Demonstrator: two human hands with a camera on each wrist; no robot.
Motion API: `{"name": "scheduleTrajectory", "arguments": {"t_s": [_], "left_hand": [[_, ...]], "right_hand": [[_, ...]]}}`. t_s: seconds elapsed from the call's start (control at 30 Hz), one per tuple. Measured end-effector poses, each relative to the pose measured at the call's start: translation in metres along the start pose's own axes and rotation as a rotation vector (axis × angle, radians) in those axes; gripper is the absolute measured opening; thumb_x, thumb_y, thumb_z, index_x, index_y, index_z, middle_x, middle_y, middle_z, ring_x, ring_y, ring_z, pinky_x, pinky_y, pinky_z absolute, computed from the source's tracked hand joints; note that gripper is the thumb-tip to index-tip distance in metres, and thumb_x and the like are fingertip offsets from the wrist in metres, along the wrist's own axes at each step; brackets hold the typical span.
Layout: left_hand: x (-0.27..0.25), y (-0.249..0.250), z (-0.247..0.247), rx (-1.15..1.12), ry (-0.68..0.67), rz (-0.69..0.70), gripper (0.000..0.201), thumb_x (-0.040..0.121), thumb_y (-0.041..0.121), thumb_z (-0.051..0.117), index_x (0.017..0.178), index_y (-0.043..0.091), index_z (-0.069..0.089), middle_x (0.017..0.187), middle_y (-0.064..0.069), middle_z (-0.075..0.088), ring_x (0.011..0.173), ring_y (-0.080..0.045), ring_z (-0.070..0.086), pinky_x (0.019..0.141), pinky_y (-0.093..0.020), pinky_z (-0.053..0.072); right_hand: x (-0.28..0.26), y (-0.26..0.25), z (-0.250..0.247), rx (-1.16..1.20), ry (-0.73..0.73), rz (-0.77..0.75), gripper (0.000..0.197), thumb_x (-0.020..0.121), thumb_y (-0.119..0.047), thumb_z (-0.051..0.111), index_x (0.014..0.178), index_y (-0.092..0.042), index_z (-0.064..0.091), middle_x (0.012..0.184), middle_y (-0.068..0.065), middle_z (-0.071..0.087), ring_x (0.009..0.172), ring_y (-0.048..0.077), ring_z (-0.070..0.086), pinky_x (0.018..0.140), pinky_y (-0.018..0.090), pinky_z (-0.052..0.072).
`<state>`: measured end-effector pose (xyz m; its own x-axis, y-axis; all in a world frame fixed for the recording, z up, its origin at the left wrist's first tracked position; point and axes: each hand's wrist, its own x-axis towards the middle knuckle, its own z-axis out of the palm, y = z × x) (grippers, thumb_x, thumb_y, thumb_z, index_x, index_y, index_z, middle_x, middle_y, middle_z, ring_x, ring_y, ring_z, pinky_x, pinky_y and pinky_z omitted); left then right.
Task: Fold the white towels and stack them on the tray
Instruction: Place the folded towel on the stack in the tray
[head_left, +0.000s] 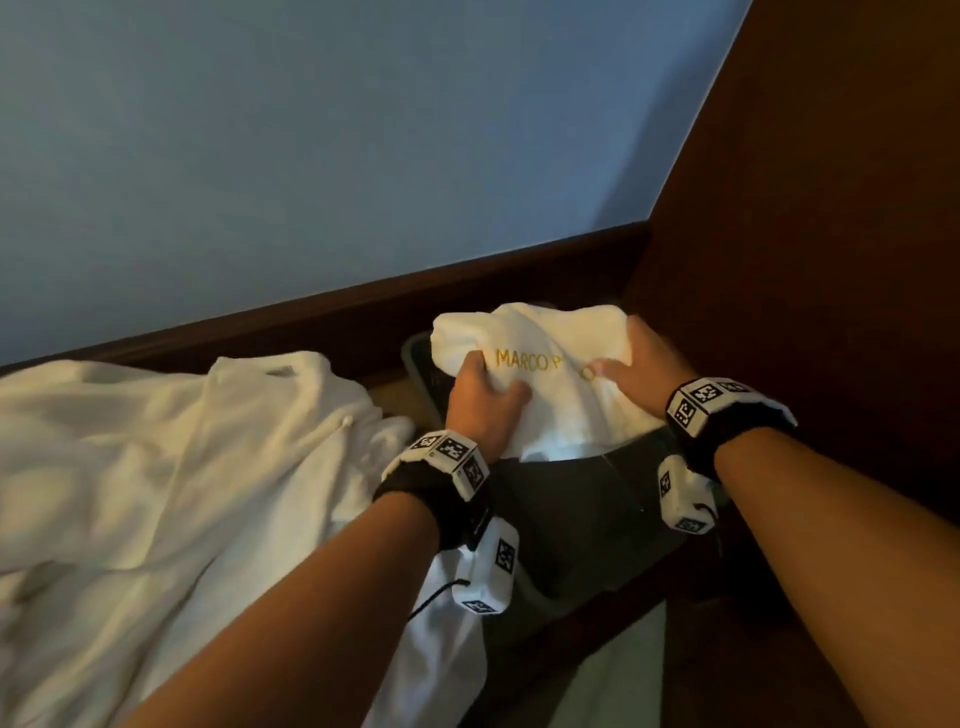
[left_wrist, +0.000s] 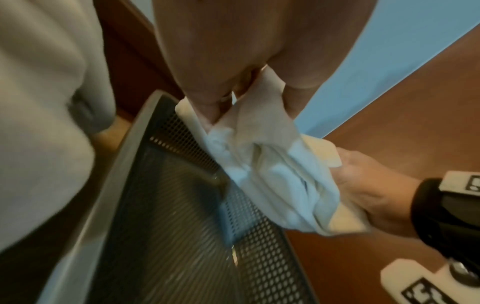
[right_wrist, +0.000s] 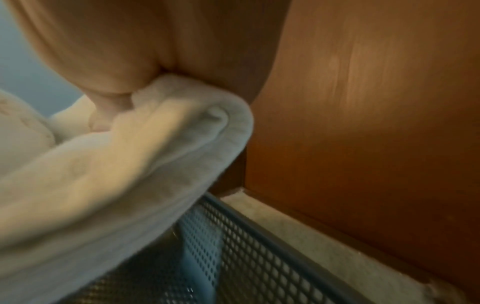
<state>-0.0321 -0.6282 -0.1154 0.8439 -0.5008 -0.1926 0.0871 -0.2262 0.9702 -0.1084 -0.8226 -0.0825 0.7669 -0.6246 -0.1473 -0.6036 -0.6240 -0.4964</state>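
White terry cloth fills the middle of the head view — a folded towel (head_left: 550, 374) is held over a dark perforated tray (head_left: 587, 514), gold stitched lettering across its top partly covered by both hands. The left hand (head_left: 480, 402) is clamped on the towel's near-left edge, thumb on top and fingers hidden beneath; in the left wrist view the cloth (left_wrist: 262, 164) is seen bunched between thumb and fingers. The right hand (head_left: 636, 366) is wrapped round the towel's right edge, its grip closed on the fabric, fingertips tucked out of sight under the fold. From the right wrist, the towel (right_wrist: 124, 170) is blurred, draped above the tray's mesh wall (right_wrist: 259, 246); whether it touches the tray floor cannot be told. The tray's far end is hidden by the towel — only a grey rim (left_wrist: 124, 156) and mesh are made out. A heap of white cloth (head_left: 171, 467) is spread to the left, cut off by the frame edge. A brown wooden panel (head_left: 810, 260) is seen on the right.
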Motion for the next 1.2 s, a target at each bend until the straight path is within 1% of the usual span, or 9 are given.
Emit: {"name": "scheduleTrajectory", "arguments": {"t_s": [0.33, 0.5, 0.6, 0.7, 0.83, 0.93, 1.0, 1.07, 1.2], "left_hand": [[0.01, -0.104, 0.064, 0.102, 0.134, -0.315, 0.042, 0.092, 0.017, 0.068, 0.132, 0.013, 0.056, 0.126, -0.007, 0.066, 0.116, -0.028, 0.063, 0.098, -0.039, 0.052], [0.01, -0.087, 0.08, 0.231, 0.025, -0.576, 0.047, 0.09, 0.022, 0.069, 0.13, 0.002, 0.055, 0.127, -0.016, 0.062, 0.113, -0.034, 0.062, 0.08, -0.033, 0.049], [0.014, -0.072, 0.072, 0.359, 0.022, -0.542, 0.052, 0.091, 0.03, 0.067, 0.13, 0.001, 0.048, 0.129, -0.017, 0.057, 0.113, -0.035, 0.058, 0.076, -0.033, 0.042], [0.015, -0.059, 0.052, 0.557, 0.023, -0.332, 0.054, 0.092, 0.031, 0.064, 0.136, 0.008, 0.044, 0.137, -0.014, 0.052, 0.122, -0.034, 0.054, 0.083, -0.033, 0.04], [0.015, -0.057, 0.022, 0.776, -0.009, -0.156, 0.043, 0.091, 0.036, 0.061, 0.13, 0.019, 0.056, 0.13, -0.006, 0.061, 0.116, -0.029, 0.06, 0.09, -0.037, 0.048], [0.017, -0.057, 0.008, 0.942, -0.088, -0.13, 0.037, 0.093, 0.037, 0.059, 0.126, 0.02, 0.058, 0.122, -0.006, 0.064, 0.113, -0.029, 0.061, 0.089, -0.04, 0.051], [0.019, -0.059, 0.006, 1.103, -0.185, -0.081, 0.039, 0.093, 0.041, 0.058, 0.127, 0.021, 0.057, 0.123, -0.006, 0.062, 0.117, -0.031, 0.058, 0.093, -0.044, 0.049], [0.02, -0.061, 0.009, 1.263, -0.273, -0.071, 0.042, 0.093, 0.043, 0.057, 0.13, 0.024, 0.056, 0.127, -0.005, 0.059, 0.124, -0.032, 0.052, 0.098, -0.047, 0.044], [0.02, -0.072, 0.013, 1.409, -0.363, -0.081, 0.039, 0.094, 0.036, 0.059, 0.129, 0.02, 0.06, 0.13, -0.006, 0.059, 0.13, -0.032, 0.043, 0.101, -0.045, 0.043]], "right_hand": [[0.049, 0.105, 0.1, -0.08, -0.215, 0.097, 0.064, 0.093, -0.039, 0.062, 0.145, -0.015, 0.034, 0.139, 0.017, 0.052, 0.124, 0.038, 0.051, 0.104, 0.05, 0.042], [0.049, 0.117, 0.095, -0.276, -0.42, 0.2, 0.061, 0.091, -0.038, 0.065, 0.139, -0.009, 0.041, 0.137, 0.016, 0.052, 0.122, 0.035, 0.053, 0.094, 0.036, 0.043], [0.052, 0.107, 0.082, -0.545, -0.497, 0.147, 0.053, 0.087, -0.036, 0.068, 0.128, -0.004, 0.055, 0.127, 0.016, 0.061, 0.112, 0.034, 0.061, 0.081, 0.032, 0.047], [0.054, 0.086, 0.082, -0.714, -0.386, -0.029, 0.042, 0.085, -0.03, 0.065, 0.121, -0.009, 0.059, 0.121, 0.015, 0.064, 0.108, 0.035, 0.064, 0.085, 0.039, 0.054], [0.048, 0.064, 0.107, -0.745, -0.413, -0.244, 0.062, 0.087, -0.048, 0.064, 0.138, -0.021, 0.04, 0.131, 0.012, 0.049, 0.116, 0.04, 0.055, 0.089, 0.048, 0.048], [0.045, 0.065, 0.137, -0.744, -0.574, -0.135, 0.097, 0.074, -0.063, 0.069, 0.15, -0.032, 0.017, 0.148, 0.02, 0.029, 0.125, 0.048, 0.044, 0.096, 0.053, 0.047], [0.046, 0.072, 0.152, -0.756, -0.66, -0.056, 0.118, 0.071, -0.065, 0.072, 0.152, -0.038, -0.008, 0.158, 0.026, -0.006, 0.137, 0.059, 0.021, 0.105, 0.064, 0.037], [0.045, 0.075, 0.163, -0.749, -0.686, -0.006, 0.122, 0.075, -0.061, 0.073, 0.15, -0.04, -0.021, 0.155, 0.026, -0.028, 0.14, 0.062, 0.0, 0.11, 0.07, 0.025], [0.053, 0.072, 0.176, -0.716, -0.638, 0.04, 0.119, 0.079, -0.058, 0.071, 0.149, -0.043, -0.024, 0.151, 0.025, -0.038, 0.139, 0.063, -0.011, 0.109, 0.073, 0.021]]}}
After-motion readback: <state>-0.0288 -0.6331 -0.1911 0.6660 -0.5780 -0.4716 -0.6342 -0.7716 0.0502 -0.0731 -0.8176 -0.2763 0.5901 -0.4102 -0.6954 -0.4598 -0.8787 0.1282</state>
